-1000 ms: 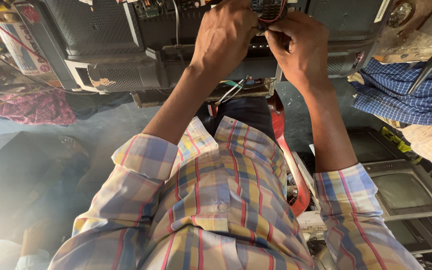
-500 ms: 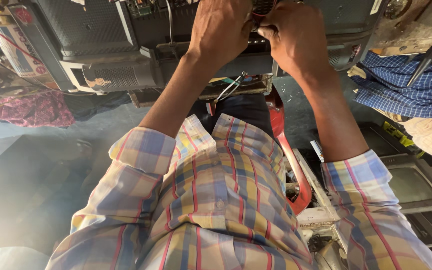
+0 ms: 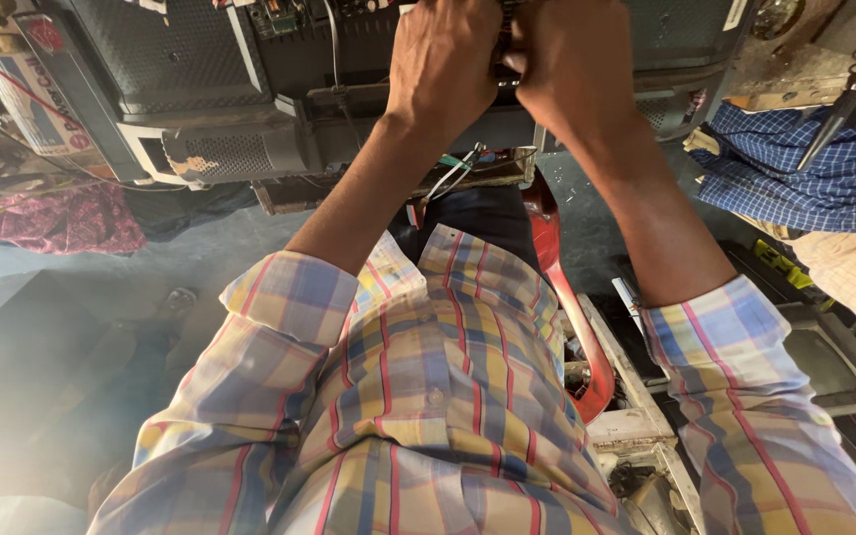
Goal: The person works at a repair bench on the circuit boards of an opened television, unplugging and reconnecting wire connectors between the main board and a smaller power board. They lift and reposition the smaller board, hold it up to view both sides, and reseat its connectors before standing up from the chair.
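Up against the open back of the dark television set (image 3: 200, 69), at its upper middle, both my hands are bunched together; my left hand (image 3: 448, 59) is curled with its fingers tucked into the set, my right hand (image 3: 567, 59) is closed beside it, knuckle to knuckle, and between them a short dark ribbed part (image 3: 503, 30) shows, which both seem to pinch, though I cannot tell just what it is; a thin black cable (image 3: 334, 59) hangs down the casing just left of my left wrist; below my wrists a small circuit board (image 3: 487, 168) with loose white and green wires (image 3: 453, 170) juts out from the set's lower edge; my checked shirt (image 3: 428, 396) fills the bottom of the view and hides what lies under it; a red curved frame (image 3: 572, 317) runs down beside my right side; further right a grey television shell (image 3: 834, 367) lies face up, its hollow holding nothing I can make out; a person in a blue checked shirt (image 3: 804, 168) sits at the far right; pink cloth (image 3: 61, 218) lies at the left on the floor (image 3: 71, 327).
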The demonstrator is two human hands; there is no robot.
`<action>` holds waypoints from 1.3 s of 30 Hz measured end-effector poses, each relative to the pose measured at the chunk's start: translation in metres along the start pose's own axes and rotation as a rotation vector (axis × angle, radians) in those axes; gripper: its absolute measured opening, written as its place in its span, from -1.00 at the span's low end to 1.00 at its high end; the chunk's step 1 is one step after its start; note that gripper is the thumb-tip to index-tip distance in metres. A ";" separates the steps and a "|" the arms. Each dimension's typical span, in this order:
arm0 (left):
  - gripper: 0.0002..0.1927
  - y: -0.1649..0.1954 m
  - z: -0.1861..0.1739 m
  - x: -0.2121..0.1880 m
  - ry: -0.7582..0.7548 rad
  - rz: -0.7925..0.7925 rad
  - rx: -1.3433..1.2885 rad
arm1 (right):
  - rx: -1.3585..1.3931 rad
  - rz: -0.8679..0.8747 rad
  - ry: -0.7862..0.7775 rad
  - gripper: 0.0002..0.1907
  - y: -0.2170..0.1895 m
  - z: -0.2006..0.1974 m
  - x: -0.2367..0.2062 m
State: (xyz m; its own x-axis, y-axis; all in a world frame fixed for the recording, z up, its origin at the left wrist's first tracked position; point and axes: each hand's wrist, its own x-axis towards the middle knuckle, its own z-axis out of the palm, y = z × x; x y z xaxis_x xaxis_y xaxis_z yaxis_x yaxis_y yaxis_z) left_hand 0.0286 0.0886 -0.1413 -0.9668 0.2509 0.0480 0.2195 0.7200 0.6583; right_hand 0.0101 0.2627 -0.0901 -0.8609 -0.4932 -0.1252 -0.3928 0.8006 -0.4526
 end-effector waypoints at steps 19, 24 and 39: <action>-0.78 -0.023 -0.097 -0.023 0.064 -0.021 -0.299 | 0.070 -0.194 0.189 -0.88 -0.024 -0.015 0.000; -0.78 -0.033 -0.096 -0.024 0.079 -0.019 -0.221 | 0.060 -0.166 0.200 -0.90 -0.025 0.003 0.006; -0.82 -0.033 -0.082 -0.021 0.112 -0.085 -0.051 | 0.116 -0.139 0.232 -0.86 -0.055 -0.002 0.008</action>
State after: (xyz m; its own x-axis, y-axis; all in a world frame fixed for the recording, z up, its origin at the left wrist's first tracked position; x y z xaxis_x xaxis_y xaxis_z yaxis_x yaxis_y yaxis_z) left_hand 0.0309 0.0062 -0.1024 -0.9909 0.1141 0.0720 0.1317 0.7013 0.7005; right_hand 0.0234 0.2156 -0.0642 -0.8574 -0.4940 0.1445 -0.4845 0.6799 -0.5505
